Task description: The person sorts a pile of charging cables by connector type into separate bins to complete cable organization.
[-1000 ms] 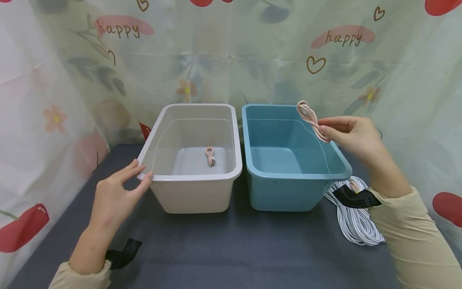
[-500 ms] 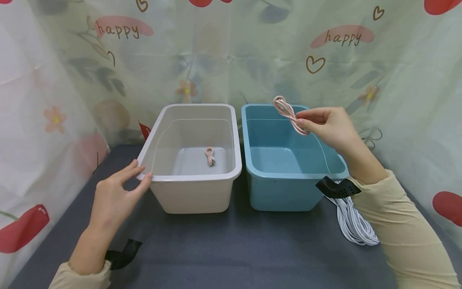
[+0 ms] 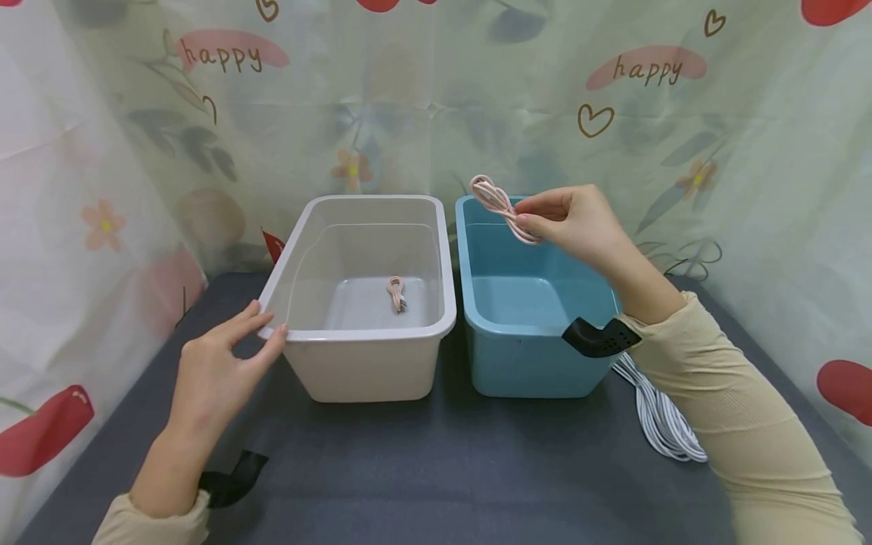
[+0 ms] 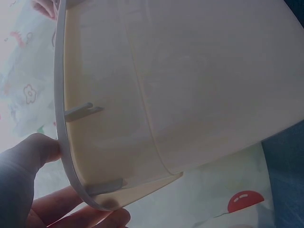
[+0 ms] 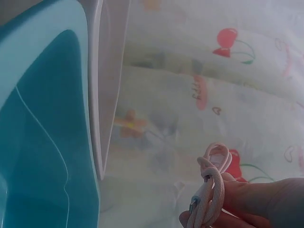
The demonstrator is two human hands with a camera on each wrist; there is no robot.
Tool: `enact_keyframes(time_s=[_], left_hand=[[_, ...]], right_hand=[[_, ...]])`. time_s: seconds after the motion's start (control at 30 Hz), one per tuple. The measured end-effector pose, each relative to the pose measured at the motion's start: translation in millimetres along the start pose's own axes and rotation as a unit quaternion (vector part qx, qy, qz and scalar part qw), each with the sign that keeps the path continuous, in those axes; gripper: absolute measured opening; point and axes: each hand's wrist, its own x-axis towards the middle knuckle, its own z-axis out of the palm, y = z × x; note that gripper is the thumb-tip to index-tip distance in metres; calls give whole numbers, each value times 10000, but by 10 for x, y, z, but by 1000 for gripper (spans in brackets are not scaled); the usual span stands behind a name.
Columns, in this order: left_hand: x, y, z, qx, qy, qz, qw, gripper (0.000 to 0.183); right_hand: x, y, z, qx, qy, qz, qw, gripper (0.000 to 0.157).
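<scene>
My right hand (image 3: 575, 219) pinches a bundled pink cable (image 3: 500, 206) between thumb and fingertips, held up above the far part of the blue bin (image 3: 538, 331). In the right wrist view the cable (image 5: 211, 190) shows loops tied at the middle, with a metal plug end beside my fingers. My left hand (image 3: 218, 363) holds the near left corner of the off-white bin (image 3: 368, 334). The left wrist view shows the thumb (image 4: 45, 148) against the rim and the fingers curled beneath it. A smaller bundled pink cable (image 3: 396, 294) lies on the off-white bin's floor.
A coil of white cable (image 3: 664, 416) lies right of the blue bin, partly covered by my right sleeve. Thin dark wire loops (image 3: 691, 257) show behind my right forearm. A printed curtain (image 3: 429, 98) hangs behind the bins, which stand side by side on a dark cloth (image 3: 436, 469).
My right hand has carried the pink cable leftward and slightly up, from the blue bin's right rim to above its far left part. My left hand has stayed at the off-white bin's corner.
</scene>
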Motion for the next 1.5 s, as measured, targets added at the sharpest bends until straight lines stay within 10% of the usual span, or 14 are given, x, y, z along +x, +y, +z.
enact_keyframes(time_s=[1.5], left_hand=[[3, 9, -8, 32, -103, -110, 9999, 37]], right_hand=[[619, -505, 760, 522, -759, 317, 9952, 27]])
